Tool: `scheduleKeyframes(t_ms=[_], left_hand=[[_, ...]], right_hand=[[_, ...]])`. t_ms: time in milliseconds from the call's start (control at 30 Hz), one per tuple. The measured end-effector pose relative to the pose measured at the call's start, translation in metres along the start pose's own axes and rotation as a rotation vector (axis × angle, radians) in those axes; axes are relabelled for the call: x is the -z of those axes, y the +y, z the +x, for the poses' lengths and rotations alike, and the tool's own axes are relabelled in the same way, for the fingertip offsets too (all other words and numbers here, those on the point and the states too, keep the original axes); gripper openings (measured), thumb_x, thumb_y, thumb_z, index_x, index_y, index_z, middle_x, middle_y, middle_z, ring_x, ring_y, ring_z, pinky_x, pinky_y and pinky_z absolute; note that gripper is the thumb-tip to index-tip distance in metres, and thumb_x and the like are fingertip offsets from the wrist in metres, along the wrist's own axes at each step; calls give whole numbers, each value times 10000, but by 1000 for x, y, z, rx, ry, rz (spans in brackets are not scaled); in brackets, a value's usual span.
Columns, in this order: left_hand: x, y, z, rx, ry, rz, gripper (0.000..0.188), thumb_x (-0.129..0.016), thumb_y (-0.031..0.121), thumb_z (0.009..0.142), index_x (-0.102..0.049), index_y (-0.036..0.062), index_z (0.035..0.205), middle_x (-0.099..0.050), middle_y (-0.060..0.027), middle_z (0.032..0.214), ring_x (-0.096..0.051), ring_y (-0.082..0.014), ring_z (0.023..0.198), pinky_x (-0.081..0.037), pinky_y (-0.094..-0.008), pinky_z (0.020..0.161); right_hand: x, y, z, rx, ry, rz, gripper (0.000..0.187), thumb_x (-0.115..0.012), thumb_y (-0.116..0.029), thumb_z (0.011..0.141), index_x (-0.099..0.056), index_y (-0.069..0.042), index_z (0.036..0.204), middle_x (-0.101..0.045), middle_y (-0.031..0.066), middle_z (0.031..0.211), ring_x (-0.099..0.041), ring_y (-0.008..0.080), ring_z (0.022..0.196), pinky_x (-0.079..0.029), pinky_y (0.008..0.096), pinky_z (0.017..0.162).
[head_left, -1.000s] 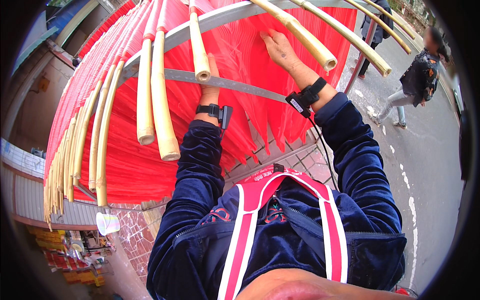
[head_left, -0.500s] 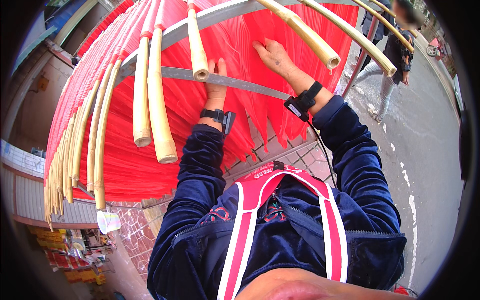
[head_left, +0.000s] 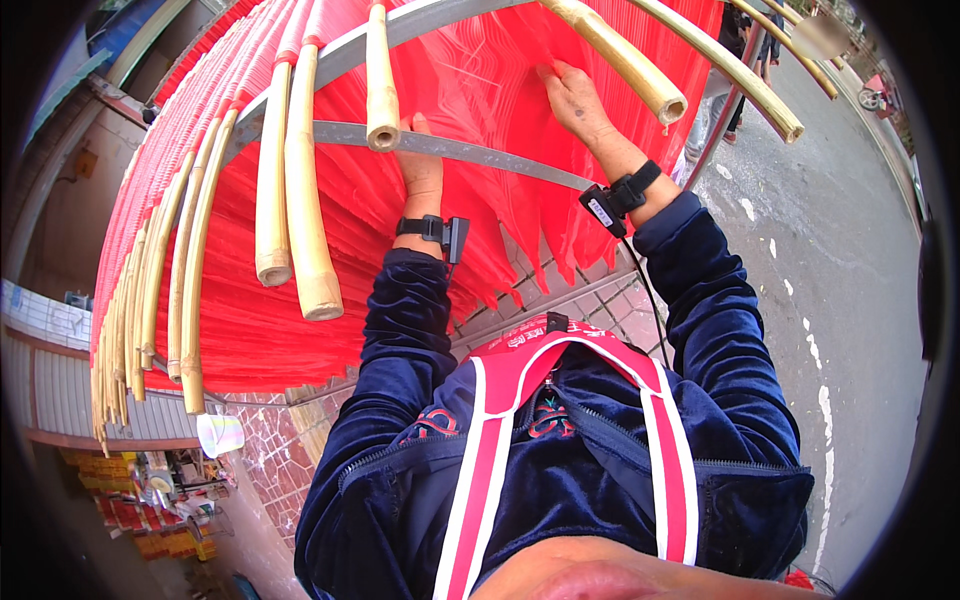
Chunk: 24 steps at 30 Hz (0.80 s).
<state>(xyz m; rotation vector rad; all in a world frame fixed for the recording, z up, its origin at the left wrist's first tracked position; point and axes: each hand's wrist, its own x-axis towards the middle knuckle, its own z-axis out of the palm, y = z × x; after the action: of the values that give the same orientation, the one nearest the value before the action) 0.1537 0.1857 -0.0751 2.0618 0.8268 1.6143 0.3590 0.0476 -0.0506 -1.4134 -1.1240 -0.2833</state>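
red strands hang beneath bamboo poles, beside a person's left hand and right hand, whose grips i cannot make out; a hard tug could tangle them.

My right hand reaches up against the thin red material, its fingertips touching the folds. My left hand is at the same material, partly hidden behind the narrow metal bar of the rack; I can't tell its grip. Bamboo poles jut toward me over the rack's near edge, packed closely at its left end. A black device is strapped to my right wrist, a similar one to my left.
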Motion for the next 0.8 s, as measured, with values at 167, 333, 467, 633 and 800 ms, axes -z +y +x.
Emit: scheduleKeyframes(t_ms=[167,333,467,633,800], left_hand=[[3,12,-8,66,23,-45,311,-540,231,962,-589,-65,881,-596,-219,749,-565,-346,702,-444,-430,661],[-12,3,-35,83,-1,-185,285,-582,219,943,-591,-40,825,-621,-213,736,-587,-346,684,-455,-428,658],[-29,-17,-61,152,-143,44,303,-643,269,900,-641,-32,866,-647,-230,753,-658,-354,745,-486,-432,671],[-43,-35,-98,251,-326,120,318,-659,299,878,-639,-18,854,-643,-214,705,-644,-388,691,-491,-451,658],[-39,-53,-108,196,-297,158,319,-654,293,884,-607,-11,801,-619,-207,654,-634,-380,637,-479,-463,610]], right_hand=[[2,-6,-3,-4,27,-25,339,-500,-284,984,-622,32,996,-581,198,683,-579,267,633,-450,406,624],[-12,-9,-23,-262,-201,17,317,-549,-285,941,-643,12,999,-614,174,754,-596,251,744,-468,389,682],[-23,-2,-50,-412,-445,-3,327,-568,-302,898,-675,-28,1042,-672,242,941,-652,369,955,-501,416,830],[-23,23,-72,-500,-478,-3,341,-553,-321,902,-676,-38,1048,-662,252,962,-638,393,954,-495,423,842],[-18,50,-85,-440,-384,-58,327,-567,-318,899,-677,-48,1048,-673,230,919,-646,394,921,-499,431,816]])
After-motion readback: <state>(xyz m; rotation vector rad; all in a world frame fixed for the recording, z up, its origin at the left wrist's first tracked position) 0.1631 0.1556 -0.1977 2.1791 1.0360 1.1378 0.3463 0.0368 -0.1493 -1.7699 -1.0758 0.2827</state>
